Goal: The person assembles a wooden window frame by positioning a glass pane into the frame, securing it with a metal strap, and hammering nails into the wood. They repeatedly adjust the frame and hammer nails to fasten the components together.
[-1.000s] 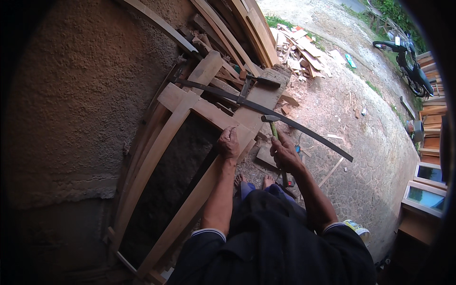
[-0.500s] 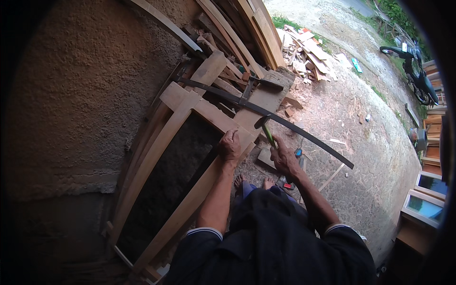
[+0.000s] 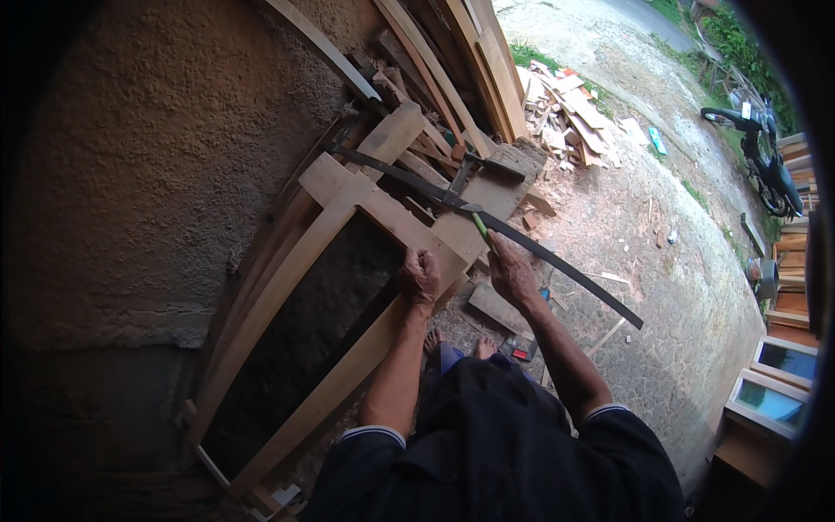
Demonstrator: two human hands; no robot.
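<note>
A pale wooden frame [image 3: 274, 287] with a dark opening lies before me on the left. My left hand [image 3: 421, 278] is closed at the inner corner of its near end, gripping the near rail. In my right hand [image 3: 513, 274] is a hammer [image 3: 480, 224] with a green handle. The hammer's head is up beside a long dark metal bar clamp [image 3: 557, 259], and I cannot tell whether it touches anything. The clamp runs across the frame's end joint and sticks out to the right. A thick wooden board [image 3: 496, 187] lies beneath the clamp.
A rough wall [image 3: 156, 174] rises on the left. Long planks [image 3: 474, 61] lean at the back, beside a heap of wood offcuts [image 3: 574, 117]. Scraps and a small red item [image 3: 520, 354] lie near my feet. A motorbike [image 3: 761, 157] and glazed frames [image 3: 770, 400] stand right.
The hammer and my right hand have shifted slightly left and up, bringing the head close to the clamp bar. My left hand keeps its place on the frame. The whole view has tilted a little.
</note>
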